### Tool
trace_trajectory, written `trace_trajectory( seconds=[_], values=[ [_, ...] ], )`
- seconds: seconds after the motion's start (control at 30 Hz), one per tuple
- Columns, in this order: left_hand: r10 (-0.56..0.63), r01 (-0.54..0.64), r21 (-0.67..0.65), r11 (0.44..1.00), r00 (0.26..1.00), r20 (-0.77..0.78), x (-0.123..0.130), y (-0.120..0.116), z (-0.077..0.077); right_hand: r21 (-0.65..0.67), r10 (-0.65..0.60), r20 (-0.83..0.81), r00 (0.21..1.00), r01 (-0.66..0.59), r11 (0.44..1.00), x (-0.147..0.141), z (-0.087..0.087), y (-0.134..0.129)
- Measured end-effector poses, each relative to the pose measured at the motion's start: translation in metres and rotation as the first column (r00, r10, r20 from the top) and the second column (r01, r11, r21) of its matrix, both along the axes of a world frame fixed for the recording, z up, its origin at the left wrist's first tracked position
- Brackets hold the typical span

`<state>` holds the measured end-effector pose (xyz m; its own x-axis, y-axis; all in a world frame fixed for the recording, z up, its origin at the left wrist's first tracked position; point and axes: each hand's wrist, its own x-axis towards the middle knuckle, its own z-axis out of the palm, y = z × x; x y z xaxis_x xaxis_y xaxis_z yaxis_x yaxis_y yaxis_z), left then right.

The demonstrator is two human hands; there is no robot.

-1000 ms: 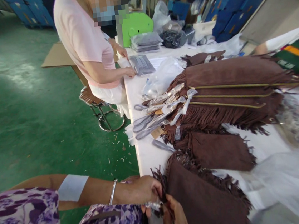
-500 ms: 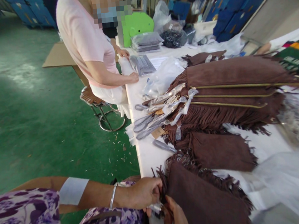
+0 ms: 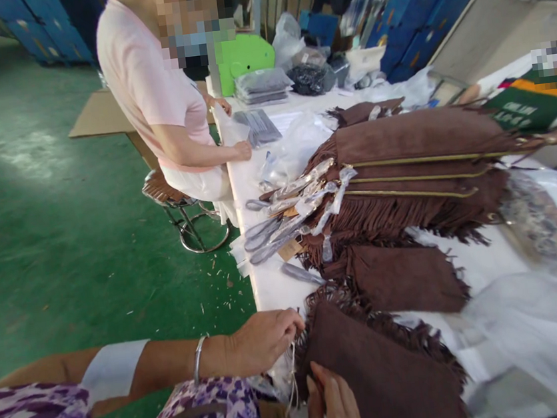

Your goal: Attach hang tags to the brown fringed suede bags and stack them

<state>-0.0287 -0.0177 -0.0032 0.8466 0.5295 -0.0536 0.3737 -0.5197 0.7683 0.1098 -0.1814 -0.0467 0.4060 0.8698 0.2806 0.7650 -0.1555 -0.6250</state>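
My left hand (image 3: 266, 341) is closed, thumb and fingers pinching a thin white string (image 3: 293, 375) that hangs down in a loop. At the string's lower end is a brown card tag (image 3: 275, 417), over my lap at the table edge. Right beside it lies a dark brown fringed suede-like bag (image 3: 387, 364), flat on the table. My right hand (image 3: 333, 404) rests at the bag's near left edge, fingers bent together; what they grip, if anything, is hidden.
Behind lie a smaller brown fringed piece (image 3: 401, 275) and a stack of brown fringed bags (image 3: 416, 139) with gold zips and plastic-wrapped straps. Clear plastic (image 3: 539, 333) spreads at the right. A co-worker (image 3: 160, 101) sits across the table corner, handling a packet. Another person's sleeve shows far right.
My left hand has risen slightly and moved away from my right hand, drawing the white string into view. The brown tag now shows below. The view has shifted a little.
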Motion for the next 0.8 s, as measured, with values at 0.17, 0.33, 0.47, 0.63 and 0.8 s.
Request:
trace_trajectory(
  seconds=[0.17,0.33,0.47,0.63,0.8],
  values=[
    [0.003,0.014,-0.209,0.978,0.997,0.082,0.011,0.011,0.016,-0.169,-0.003,-0.276,0.961,-0.046,0.984,-0.008,0.016,0.024],
    [0.098,-0.025,-0.419,0.907,0.983,0.153,0.021,0.012,0.017,-0.221,-0.079,-0.415,0.907,-0.017,0.975,-0.005,0.022,0.028],
    [0.348,-0.203,-0.602,0.772,0.928,0.133,0.022,0.004,0.011,-0.303,-0.282,-0.635,0.719,0.104,0.947,-0.001,0.027,0.024],
    [0.186,-0.121,-0.775,0.621,0.983,-0.005,0.016,-0.015,0.001,-0.290,-0.323,-0.806,0.496,0.145,0.946,0.000,0.034,0.025],
    [0.168,-0.164,-0.730,0.663,0.983,-0.067,0.018,-0.019,-0.011,-0.293,-0.340,-0.809,0.479,0.172,0.940,-0.001,0.034,0.024]
  ],
)
